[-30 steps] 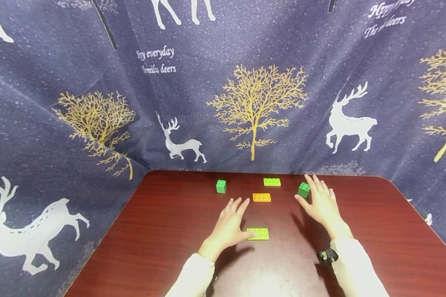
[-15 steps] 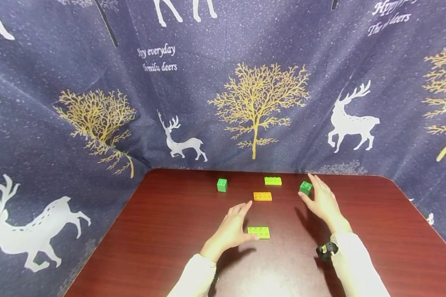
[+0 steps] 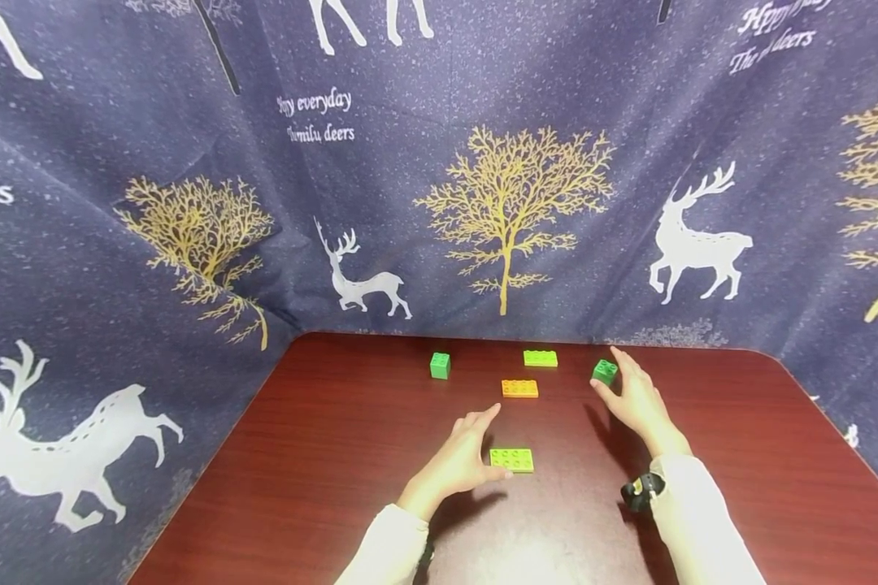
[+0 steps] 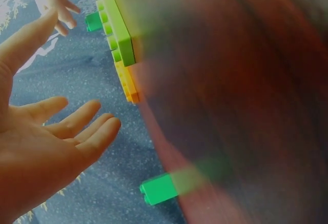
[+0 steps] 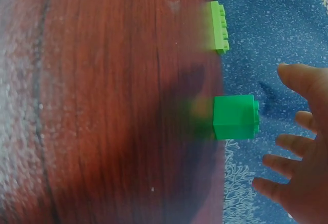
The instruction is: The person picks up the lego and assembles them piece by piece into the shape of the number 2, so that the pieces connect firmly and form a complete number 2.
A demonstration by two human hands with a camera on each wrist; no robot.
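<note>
My left hand hovers over the table beside a lime-green flat brick. Its thumb is near the brick's front left corner, and its fingers are spread, holding nothing. In the left wrist view that lime brick lies apart from the left hand. At the right, my right hand hangs close to a dark green square brick, thumb on one side and fingers on the other. The right wrist view shows a gap between that green brick and the right hand.
Farther back on the brown table lie a green square brick, an orange flat brick and another lime flat brick. A dark blue printed cloth hangs behind the table.
My left hand has drawn back slightly, its thumb shifting from over the lime brick's studs to its front edge. My right thumb and fingers have come a little lower around the dark green brick.
</note>
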